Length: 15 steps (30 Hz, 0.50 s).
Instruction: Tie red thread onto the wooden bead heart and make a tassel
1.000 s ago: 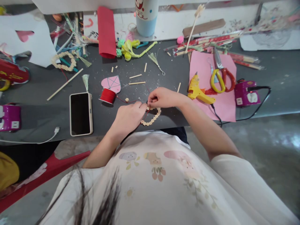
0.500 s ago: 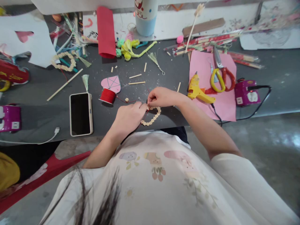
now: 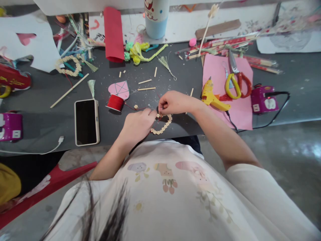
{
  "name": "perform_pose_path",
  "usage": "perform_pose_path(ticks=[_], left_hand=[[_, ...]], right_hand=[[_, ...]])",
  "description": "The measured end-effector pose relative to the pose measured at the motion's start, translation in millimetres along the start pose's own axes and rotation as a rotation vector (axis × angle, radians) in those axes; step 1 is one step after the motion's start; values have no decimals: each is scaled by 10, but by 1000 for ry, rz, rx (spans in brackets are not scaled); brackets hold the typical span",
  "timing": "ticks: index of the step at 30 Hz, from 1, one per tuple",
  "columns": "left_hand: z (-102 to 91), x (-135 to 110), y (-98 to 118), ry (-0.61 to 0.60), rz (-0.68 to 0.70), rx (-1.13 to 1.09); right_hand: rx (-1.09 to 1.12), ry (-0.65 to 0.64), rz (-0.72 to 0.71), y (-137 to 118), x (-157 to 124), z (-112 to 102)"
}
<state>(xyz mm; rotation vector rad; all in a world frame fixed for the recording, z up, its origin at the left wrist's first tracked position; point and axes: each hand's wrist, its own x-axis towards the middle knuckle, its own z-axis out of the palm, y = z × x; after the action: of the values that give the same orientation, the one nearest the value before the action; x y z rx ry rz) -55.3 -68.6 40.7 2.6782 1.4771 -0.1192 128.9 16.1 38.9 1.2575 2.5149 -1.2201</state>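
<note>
A curved string of small cream beads (image 3: 164, 125) lies on the dark table (image 3: 45, 124) near its front edge. My left hand (image 3: 137, 125) is closed and pinches the beads' left end. My right hand (image 3: 174, 102) is closed just above the beads, pinching a red thread (image 3: 140, 108). That thread runs left to a red spool (image 3: 115, 102), past a small loose bead (image 3: 135, 107).
A phone (image 3: 86, 122) lies left of my hands. A yellow glue gun (image 3: 212, 97) and scissors (image 3: 235, 82) rest on pink paper (image 3: 240, 110) at the right. Purple boxes (image 3: 264, 99) sit at both sides. Sticks, a second bead ring (image 3: 68, 65), a red roll (image 3: 113, 33) and a cup (image 3: 155, 16) crowd the back.
My right hand has lifted slightly and drawn away from the beads with the thread. My left hand has stayed in place.
</note>
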Motion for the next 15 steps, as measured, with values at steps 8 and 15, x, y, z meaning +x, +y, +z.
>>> perform_pose_path(ticks=[8,15], left_hand=[[60,66,-58,-42,-23,-35],[77,17,-42,-71,-77,-112]], right_hand=[[-16,68,-10,88,15,8],[-125,110,-76,253,-33,7]])
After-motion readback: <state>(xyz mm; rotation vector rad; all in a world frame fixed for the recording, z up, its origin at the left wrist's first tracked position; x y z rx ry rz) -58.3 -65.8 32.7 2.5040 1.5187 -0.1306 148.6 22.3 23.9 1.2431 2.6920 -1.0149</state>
